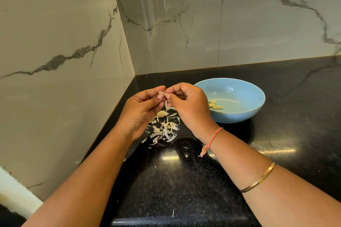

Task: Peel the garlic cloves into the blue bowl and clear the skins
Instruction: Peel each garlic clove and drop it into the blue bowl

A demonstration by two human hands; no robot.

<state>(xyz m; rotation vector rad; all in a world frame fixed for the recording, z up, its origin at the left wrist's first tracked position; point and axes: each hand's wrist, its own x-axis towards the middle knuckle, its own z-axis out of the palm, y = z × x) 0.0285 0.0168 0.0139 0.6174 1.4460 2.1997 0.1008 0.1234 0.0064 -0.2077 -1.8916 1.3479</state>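
Observation:
My left hand [143,109] and my right hand [188,106] meet above the black counter, both pinching one small garlic clove [163,94] between fingertips. A strip of skin hangs down from the clove. Below the hands lies a pile of papery garlic skins [164,130], with an unpeeled clove [160,114] at its upper edge. The blue bowl [245,110] stands just right of my right hand. Three peeled cloves [214,105] lie in its bottom.
The black speckled counter [184,180] runs into a corner of marble-patterned walls [73,42] on the left and at the back. One stray skin [173,213] lies near the front. A thread band and a gold bangle sit on my right wrist.

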